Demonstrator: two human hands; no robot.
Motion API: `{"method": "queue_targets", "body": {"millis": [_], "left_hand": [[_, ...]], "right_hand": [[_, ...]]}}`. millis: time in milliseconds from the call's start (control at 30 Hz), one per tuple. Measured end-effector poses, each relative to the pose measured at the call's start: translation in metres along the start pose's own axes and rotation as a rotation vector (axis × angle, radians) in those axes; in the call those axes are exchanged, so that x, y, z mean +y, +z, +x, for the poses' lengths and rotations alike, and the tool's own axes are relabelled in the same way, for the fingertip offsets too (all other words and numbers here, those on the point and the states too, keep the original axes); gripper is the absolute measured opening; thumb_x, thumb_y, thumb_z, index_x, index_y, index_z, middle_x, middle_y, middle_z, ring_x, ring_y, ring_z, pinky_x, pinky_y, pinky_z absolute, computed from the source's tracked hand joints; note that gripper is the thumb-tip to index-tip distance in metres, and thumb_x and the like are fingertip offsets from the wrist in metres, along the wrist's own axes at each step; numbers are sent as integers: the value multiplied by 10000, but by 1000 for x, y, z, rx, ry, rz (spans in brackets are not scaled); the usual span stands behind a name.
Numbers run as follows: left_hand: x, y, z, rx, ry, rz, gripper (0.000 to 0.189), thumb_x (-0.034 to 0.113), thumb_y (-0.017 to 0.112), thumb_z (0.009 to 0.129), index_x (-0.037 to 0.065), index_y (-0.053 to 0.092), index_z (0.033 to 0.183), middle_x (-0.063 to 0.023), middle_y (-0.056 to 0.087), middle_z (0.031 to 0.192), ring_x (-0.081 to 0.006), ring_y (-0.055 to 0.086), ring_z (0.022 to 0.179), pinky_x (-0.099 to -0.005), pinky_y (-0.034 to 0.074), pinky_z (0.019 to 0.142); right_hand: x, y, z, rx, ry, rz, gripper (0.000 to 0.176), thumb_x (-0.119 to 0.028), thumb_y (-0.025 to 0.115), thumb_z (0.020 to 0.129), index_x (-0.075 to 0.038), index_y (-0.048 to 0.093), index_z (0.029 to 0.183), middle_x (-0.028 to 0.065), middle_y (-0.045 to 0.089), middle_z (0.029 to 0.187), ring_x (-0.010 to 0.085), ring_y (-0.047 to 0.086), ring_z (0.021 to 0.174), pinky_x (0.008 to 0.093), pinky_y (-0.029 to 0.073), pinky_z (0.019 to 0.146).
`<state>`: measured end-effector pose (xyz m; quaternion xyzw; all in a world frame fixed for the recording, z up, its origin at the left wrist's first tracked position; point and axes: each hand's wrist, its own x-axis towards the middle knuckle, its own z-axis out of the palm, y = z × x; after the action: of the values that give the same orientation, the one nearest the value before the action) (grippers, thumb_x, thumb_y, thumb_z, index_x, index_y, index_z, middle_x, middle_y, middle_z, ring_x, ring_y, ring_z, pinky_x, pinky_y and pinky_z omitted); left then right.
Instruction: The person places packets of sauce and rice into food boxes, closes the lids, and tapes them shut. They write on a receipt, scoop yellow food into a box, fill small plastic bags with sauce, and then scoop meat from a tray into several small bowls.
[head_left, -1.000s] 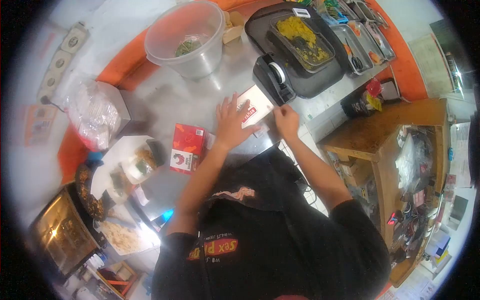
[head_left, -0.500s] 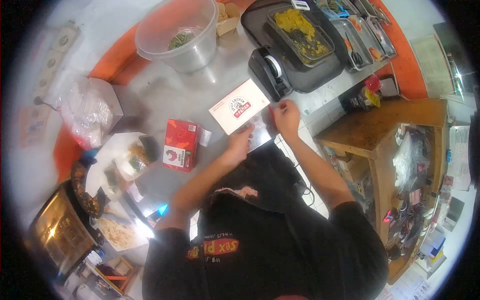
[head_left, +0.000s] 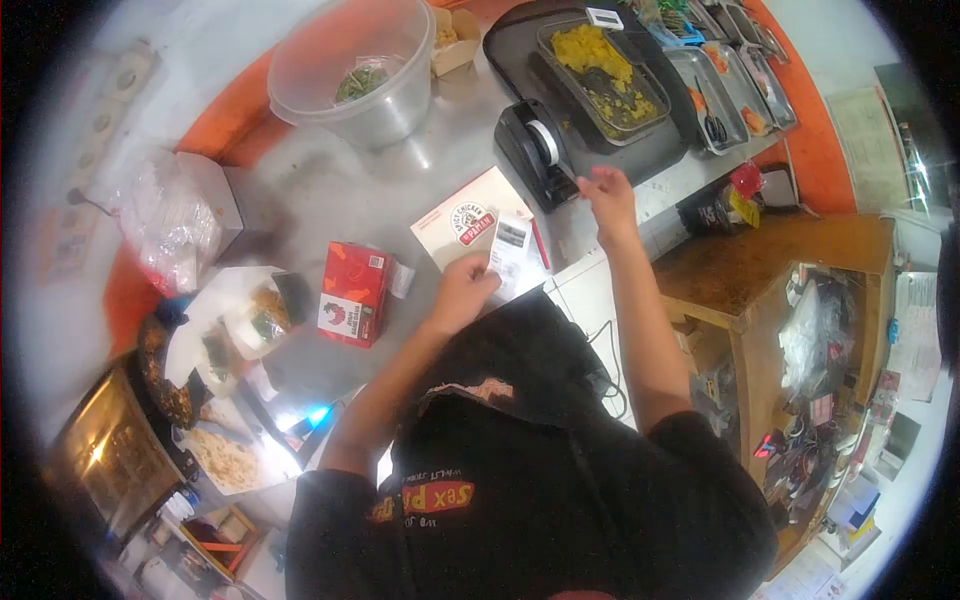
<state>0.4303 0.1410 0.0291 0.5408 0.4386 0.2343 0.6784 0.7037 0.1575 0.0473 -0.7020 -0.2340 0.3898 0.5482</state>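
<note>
A white printed food box [head_left: 455,222] with a red-and-black logo lies on the metal counter in front of me. On its near right part rests a white printed receipt [head_left: 511,245], which the fingers of my left hand [head_left: 466,290] pinch at its edge. A thin red strip [head_left: 540,244] shows beside the receipt. My right hand [head_left: 610,203] is raised at the near end of a black tape dispenser [head_left: 535,150], with thumb and fingertips closed on what looks like the end of the clear tape. A red printed box [head_left: 355,292] stands left of my left hand.
A large clear bowl [head_left: 350,95] holding bagged greens stands at the back. A tray of yellow food [head_left: 605,85] sits on a black surface behind the dispenser, with metal trays [head_left: 710,100] farther right. Opened food packaging [head_left: 240,310] lies left; a wooden shelf [head_left: 780,255] stands right.
My right hand has left the box's right edge and moved up and right to the tape dispenser. The receipt now shows on the box, under my left hand's fingers.
</note>
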Motion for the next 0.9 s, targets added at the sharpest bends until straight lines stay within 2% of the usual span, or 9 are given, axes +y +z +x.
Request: {"method": "queue_targets", "body": {"millis": [100,267,333,367,433,600,667,733,900], "left_hand": [[15,-6,19,25,110,-196,211,-21,609,759,14,618,966,-70,677,854,-125,605,761,-263,471,704],[34,-25,31,312,175,333,254,42,599,801,30,631,1053,-160,686,997,-289,664,916,-348,505,800],[32,-34,28,363,174,557,270,60,600,804,41,638,1070,-165,673,1006,-329,651,924,-378,507,810],[26,-37,26,424,237,678,279,74,606,797,47,643,1072,-157,655,995,-341,631,932,-406,501,809],[28,-42,33,515,304,792,288,88,612,790,53,647,1074,-149,636,984,-354,611,940,-435,496,808],[28,-42,23,513,276,969,319,96,644,749,114,665,1067,-103,597,948,-334,577,946,-443,484,804],[31,-40,23,512,290,1008,335,86,635,748,110,670,1080,-105,591,978,-337,557,976,-445,464,836],[33,-40,24,515,301,1049,352,77,627,746,107,674,1093,-107,586,1007,-341,536,1007,-446,445,868],[4,-43,40,415,680,1196,469,104,660,674,114,662,1142,-167,521,1251,-376,475,1135,-462,382,985]], "right_hand": [[10,-3,-17,19,140,-73,236,-97,707,807,-2,602,996,42,629,767,134,592,702,266,439,638],[53,-11,5,-68,102,-220,153,-126,700,812,-25,658,919,21,629,738,119,582,688,250,432,609],[64,-14,3,88,-6,-751,98,-105,673,812,-16,700,843,59,642,678,143,599,643,287,459,594],[70,-16,-2,92,-8,-747,98,-105,673,812,-16,700,843,59,642,678,143,599,643,287,459,594],[54,-6,-14,-278,-127,-434,125,-149,691,800,-32,707,841,102,647,680,173,617,641,314,470,601],[-22,71,-14,-604,-376,-539,172,-211,726,771,-51,699,830,118,664,733,258,647,708,366,490,658],[-25,91,8,-756,-461,-830,217,-229,734,761,-60,666,878,116,674,779,296,658,762,390,496,686],[-23,101,16,-727,-448,-958,255,-231,741,746,-58,643,906,136,672,797,322,658,783,413,498,701],[-23,91,11,-496,-436,-1223,329,-217,749,722,-33,591,944,198,662,844,377,650,852,460,496,747]]}}
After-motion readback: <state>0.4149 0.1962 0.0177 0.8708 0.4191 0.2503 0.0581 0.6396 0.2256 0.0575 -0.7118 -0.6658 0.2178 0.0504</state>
